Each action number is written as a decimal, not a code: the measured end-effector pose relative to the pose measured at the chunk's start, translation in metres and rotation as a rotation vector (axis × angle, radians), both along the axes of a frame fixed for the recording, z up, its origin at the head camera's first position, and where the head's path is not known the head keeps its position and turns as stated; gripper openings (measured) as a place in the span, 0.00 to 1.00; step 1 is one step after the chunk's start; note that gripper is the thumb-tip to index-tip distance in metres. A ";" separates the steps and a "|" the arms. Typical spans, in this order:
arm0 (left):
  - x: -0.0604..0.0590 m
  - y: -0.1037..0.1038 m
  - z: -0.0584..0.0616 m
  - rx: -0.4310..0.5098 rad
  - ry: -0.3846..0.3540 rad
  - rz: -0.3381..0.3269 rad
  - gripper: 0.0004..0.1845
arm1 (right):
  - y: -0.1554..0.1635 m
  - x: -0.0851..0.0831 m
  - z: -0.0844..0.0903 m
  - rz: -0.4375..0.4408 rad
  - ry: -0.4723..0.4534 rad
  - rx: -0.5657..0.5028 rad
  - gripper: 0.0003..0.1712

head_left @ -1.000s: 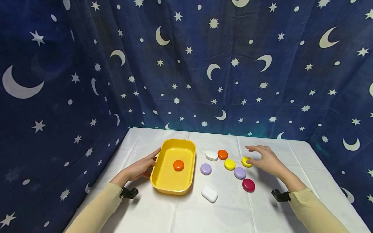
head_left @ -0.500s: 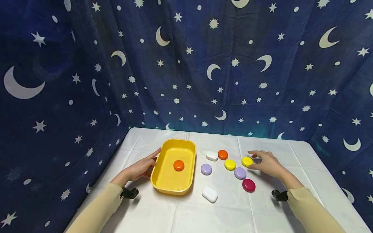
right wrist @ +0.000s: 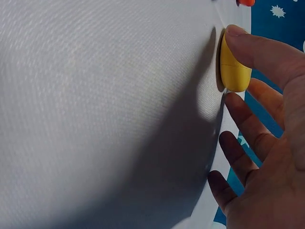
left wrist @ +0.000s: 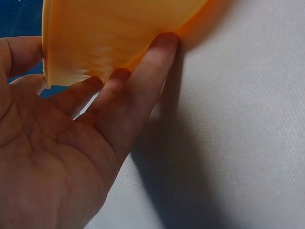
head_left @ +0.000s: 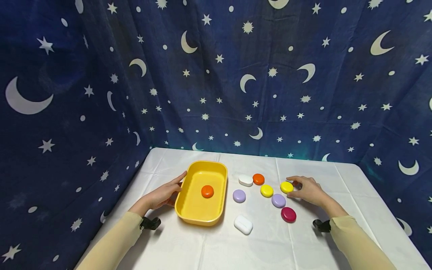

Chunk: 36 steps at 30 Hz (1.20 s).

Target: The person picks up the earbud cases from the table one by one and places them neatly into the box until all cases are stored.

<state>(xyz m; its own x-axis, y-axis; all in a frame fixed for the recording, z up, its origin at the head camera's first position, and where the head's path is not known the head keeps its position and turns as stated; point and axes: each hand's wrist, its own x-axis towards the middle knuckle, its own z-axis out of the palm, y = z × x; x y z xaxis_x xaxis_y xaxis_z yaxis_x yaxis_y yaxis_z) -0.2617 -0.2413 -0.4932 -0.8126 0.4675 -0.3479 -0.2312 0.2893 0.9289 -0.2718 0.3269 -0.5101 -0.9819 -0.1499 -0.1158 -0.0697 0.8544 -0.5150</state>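
Note:
A shallow yellow tray [head_left: 180, 214] stands left of centre with one orange disc [head_left: 207, 191] inside. My left hand [head_left: 162, 195] lies along the tray's left side. Its fingers touch the outer wall, and the thumb is at the rim in the left wrist view. My right hand [head_left: 309, 191] holds a smooth yellow disc [right wrist: 235, 71] between thumb and index finger; a fine seam runs round the disc's edge. The disc is still down on the cloth. The index fingertip is partly hidden behind it. The other fingers are spread away from the disc.
Between tray and right hand lie another yellow disc [head_left: 266, 191], an orange disc [head_left: 258, 179], two lilac discs [head_left: 278, 200], a dark red disc [head_left: 288, 215] and two white oblong pieces [head_left: 243, 225]. Under everything is a white cloth [head_left: 216, 247]. A star-patterned curtain [head_left: 222, 75] surrounds the table.
My right hand has shifted slightly, its thumb drawing back off the yellow disc's top to the near edge and its index finger coming down at the far edge. The left hand and tray stay put.

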 end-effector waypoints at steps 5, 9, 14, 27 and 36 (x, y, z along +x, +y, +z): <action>0.000 0.000 0.000 0.008 -0.007 -0.003 0.38 | -0.001 -0.002 -0.004 -0.009 -0.009 -0.003 0.43; 0.001 0.000 0.001 0.010 -0.008 -0.004 0.38 | -0.002 -0.002 -0.005 -0.019 -0.013 -0.009 0.43; 0.001 0.000 0.002 0.006 -0.004 -0.002 0.38 | -0.004 -0.003 -0.005 -0.026 -0.009 -0.011 0.42; 0.002 0.001 0.003 0.005 -0.009 0.006 0.38 | -0.006 -0.001 -0.006 -0.035 0.009 0.004 0.40; 0.002 0.001 0.005 0.007 -0.001 -0.020 0.38 | -0.007 0.000 -0.005 -0.054 0.010 -0.005 0.40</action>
<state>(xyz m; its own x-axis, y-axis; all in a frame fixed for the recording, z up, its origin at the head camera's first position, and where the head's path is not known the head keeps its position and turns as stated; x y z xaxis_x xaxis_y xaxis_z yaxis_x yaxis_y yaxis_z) -0.2594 -0.2407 -0.4882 -0.8030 0.4857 -0.3455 -0.2266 0.2874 0.9306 -0.2723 0.3199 -0.5155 -0.9897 -0.0971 -0.1050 -0.0288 0.8546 -0.5185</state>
